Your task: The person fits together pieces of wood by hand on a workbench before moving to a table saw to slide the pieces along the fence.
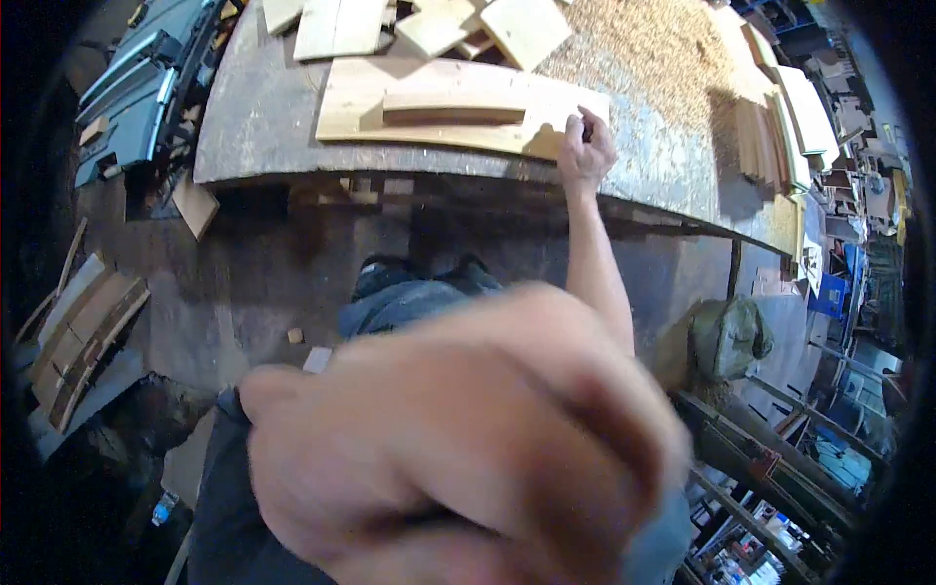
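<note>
Very close to the camera, my left hand (458, 439) fills the lower middle of the view. It is smeared by motion, so its fingers and anything in them cannot be made out. My right hand (587, 154) rests at the right end of a wide pale wooden board (356, 88) near the bench's front edge. Its fingers are curled in, and whatever may be inside them is hidden. On top of the board lies a narrower, slightly curved wooden strip (453, 107), left of my right hand and apart from it.
Wood shavings (643, 49) cover the back right of the workbench (244, 127). Several pale wood pieces (341, 27) lie along its back, and boards stand stacked (759, 141) at the right. A grey-green sack (729, 336) and joined curved boards (88, 336) are on the floor.
</note>
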Demonstrator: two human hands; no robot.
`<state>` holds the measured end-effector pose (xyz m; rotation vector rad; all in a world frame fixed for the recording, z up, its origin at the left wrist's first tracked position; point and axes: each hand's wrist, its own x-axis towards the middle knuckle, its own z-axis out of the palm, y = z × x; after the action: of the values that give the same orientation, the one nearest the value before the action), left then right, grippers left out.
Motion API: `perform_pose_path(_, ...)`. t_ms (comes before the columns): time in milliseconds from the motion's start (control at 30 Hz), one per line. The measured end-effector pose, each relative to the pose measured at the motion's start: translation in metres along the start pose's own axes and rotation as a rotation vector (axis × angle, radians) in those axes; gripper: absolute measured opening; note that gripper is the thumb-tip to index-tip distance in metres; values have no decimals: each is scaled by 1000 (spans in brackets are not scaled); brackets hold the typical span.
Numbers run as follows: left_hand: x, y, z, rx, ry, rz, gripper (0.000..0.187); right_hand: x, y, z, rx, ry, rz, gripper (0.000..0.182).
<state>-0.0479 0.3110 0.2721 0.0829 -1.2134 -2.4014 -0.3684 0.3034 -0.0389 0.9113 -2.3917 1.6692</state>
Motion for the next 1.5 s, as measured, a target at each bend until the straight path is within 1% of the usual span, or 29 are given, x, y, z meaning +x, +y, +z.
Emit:
perform_pose_path(200,17,-12,15,-39,-213,-125,23,-1,10,7,196,3,30,24)
perform_pose_path(267,24,-15,20,-34,-262,-163,25,-1,6,2,40,-30,41,27)
perform_pose_path(300,26,-29,12,19,-307,42,19,1,6,1,-59,-4,-67,30)
perform_pose_path(333,25,-36,6,167,-297,143,17,0,0,1,-128,-9,35,32)
perform_pose_path(367,23,-33,-6,171,-375,57,15,-1,-6,-1,-21,-15,38,32)
perform_pose_path(400,20,-29,-16,164,-379,-3,12,-1,-3,-1,10,-17,31,32)
perform_pose_path(433,17,-30,-28,178,-363,-24,12,-1,-8,-3,16,-30,56,30)
perform_pose_path(467,11,-25,-38,301,-266,-86,12,-2,-2,-1,53,-10,-29,26)
perform_pose_path(500,2,-36,-53,453,-132,-83,13,-1,2,2,65,-3,-36,23)
perform_pose_path(533,1,-43,-67,706,3,-50,13,-1,7,5,70,3,-40,21)
perform_pose_path(600,0,-67,-103,951,320,-62,18,-2,10,8,95,40,-124,17)
perform_pose_path(633,4,-78,-127,1207,374,84,19,-1,15,11,95,53,-153,17)
perform_pose_path(700,15,-94,-169,1448,450,175,24,-2,9,8,53,39,-144,17)
perform_pose_path(733,22,-98,-187,1584,450,203,25,-2,5,6,13,15,-130,18)
perform_pose_path(833,50,-111,-228,1633,473,251,28,0,8,8,35,54,-189,17)
perform_pose_path(900,68,-115,-249,1758,505,238,37,1,7,7,52,55,-203,16)
perform_pose_path(933,72,-120,-261,1758,502,253,37,1,6,7,53,65,-211,16)
perform_pose_path(1000,79,-120,-273,1844,510,198,48,-1,-3,2,138,-23,-65,20)
perform_pose_path(1033,78,-119,-270,1869,506,194,51,-1,-8,-3,71,-159,71,32)
perform_pose_path(1067,73,-121,-265,1870,500,201,51,-6,-14,-5,72,-150,70,32)
perform_pose_path(1133,63,-123,-232,1969,429,247,51,-26,-49,-3,-205,-180,-235,46)
perform_pose_path(1167,58,-130,-220,1974,389,223,51,-38,-68,-4,-268,-296,-305,51)
perform_pose_path(1200,55,-136,-210,2058,355,182,58,-50,-87,-5,-331,-414,-370,57)
perform_pose_path(1267,57,-142,-197,2021,418,-74,66,-60,-116,4,-457,-510,-348,66)
perform_pose_path(1300,60,-143,-195,2020,412,-78,66,-56,-132,4,-552,-675,-242,78)
perform_pose_path(1367,69,-141,-198,1943,404,-357,82,-51,-146,10,-577,-722,-212,82)
perform_pose_path(1400,73,-138,-200,1944,401,-357,82,-49,-149,14,-602,-771,-186,87)
perform_pose_path(1467,79,-135,-204,1870,369,-611,91,-49,-130,21,-632,-797,-172,89)
perform_pose_path(1500,79,-137,-212,1850,366,-567,94,-50,-126,20,-662,-822,-152,92)
